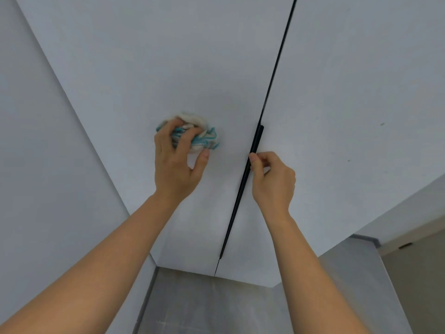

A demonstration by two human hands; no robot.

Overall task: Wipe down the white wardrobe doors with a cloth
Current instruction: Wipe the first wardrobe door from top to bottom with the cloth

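Two white wardrobe doors fill the view, the left door (pixel 168 68) and the right door (pixel 361 92), split by a dark gap. A long black handle strip (pixel 243 184) runs down that gap. My left hand (pixel 175 162) grips a bunched white and teal cloth (pixel 202 133) and presses it against the left door. My right hand (pixel 272 182) has its fingers curled around the edge of the black handle, thumb on the front.
A white side wall (pixel 36 141) stands at the left. Grey floor (pixel 204 304) lies below the doors, with a grey skirting and a beige floor area (pixel 421 273) at the lower right.
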